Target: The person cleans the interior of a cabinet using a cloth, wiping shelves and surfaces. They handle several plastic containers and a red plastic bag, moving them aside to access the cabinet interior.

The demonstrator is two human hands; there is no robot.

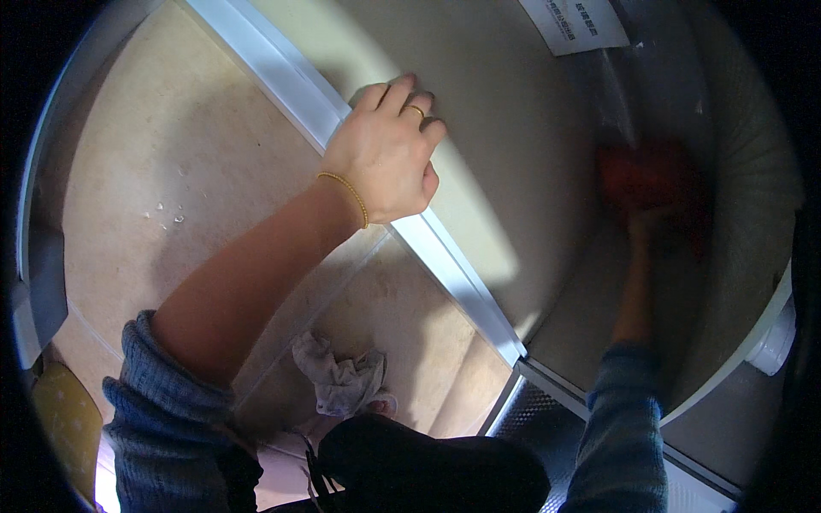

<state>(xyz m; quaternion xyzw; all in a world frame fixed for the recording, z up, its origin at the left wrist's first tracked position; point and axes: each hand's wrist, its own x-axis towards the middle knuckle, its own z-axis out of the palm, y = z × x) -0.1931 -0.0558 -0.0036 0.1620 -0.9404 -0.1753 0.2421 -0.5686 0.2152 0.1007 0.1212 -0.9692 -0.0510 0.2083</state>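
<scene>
My left hand [385, 151] leans palm down across a white frame rail [449, 269], its fingers bent and a little apart on the pale panel [474, 218] behind it. It wears a thin ring and a beaded bracelet. Deep in shadow on the right, my right hand [644, 221] is dim and blurred against a red thing [641, 173], probably a cloth, and seems to hold it. The dark inner surface around that hand shows little detail.
A white label [577, 25] with writing is stuck on the panel above. A crumpled pale cloth [343, 378] lies on the tan tiled floor [211, 154], with several water drops [170, 217] farther left. A textured panel with a metal frame [545, 410] stands at lower right, near a white round object [773, 340].
</scene>
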